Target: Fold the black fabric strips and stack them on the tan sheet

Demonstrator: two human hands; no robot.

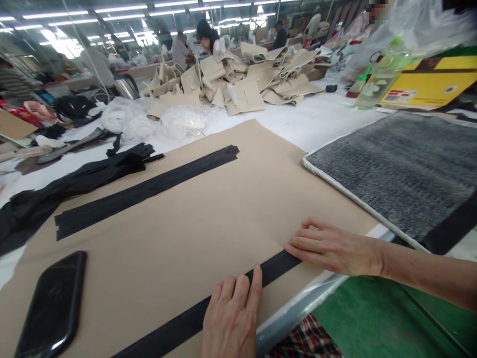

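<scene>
A long black fabric strip (pixel 179 320) lies slantwise near the front edge of a large beige sheet (pixel 208 214). My left hand (pixel 233 313) rests on this strip, fingers slightly apart and bent, fingertips touching the strip and sheet. Farther right, my right hand (pixel 331 246) has its fingers closed together at the strip's right end, which is hidden under them. Beyond them, a second black strip (pixel 149 191) lies flat on the sheet, roughly parallel to the first. At the lower left sits a dark, glossy, phone-like slab (pixel 52 306).
A grey textured board (pixel 395 169) with a pale edge overlaps the sheet's right side. Black fabric strips (pixel 74 181) are heaped at left. Farther back are clear plastic bags (pixel 149 119), stacked beige pieces (pixel 242 82), a bottle (pixel 383 74) and a yellow box (pixel 434 82). People sit beyond.
</scene>
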